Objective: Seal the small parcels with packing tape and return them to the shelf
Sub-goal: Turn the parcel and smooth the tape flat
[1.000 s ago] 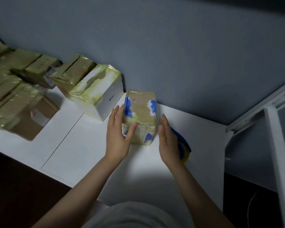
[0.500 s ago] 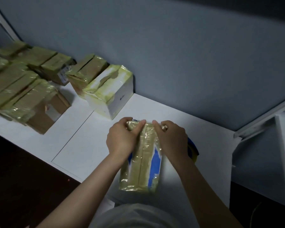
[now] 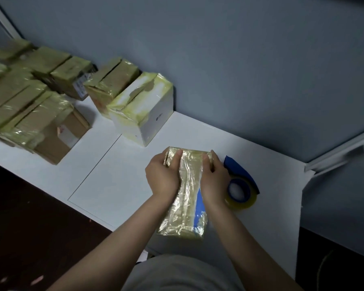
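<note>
Both hands hold the tape-wrapped parcel point(image 3: 185, 198) flat on the white shelf board point(image 3: 114, 175).
Near end points at the body. At the far end the left hand point(image 3: 163, 175) and right hand point(image 3: 213, 179) curl over the parcel's top edge, thumbs on the film. The tape dispenser point(image 3: 240, 185) is just beside the right hand. Farther back are a white box point(image 3: 143, 114) and a pile of sealed parcels point(image 3: 29, 106) by the wall. Likely smoothing: press wrinkles outward, pin loose tape ends, keep both sides squeezed evenly, then slide it to the pile.
</note>
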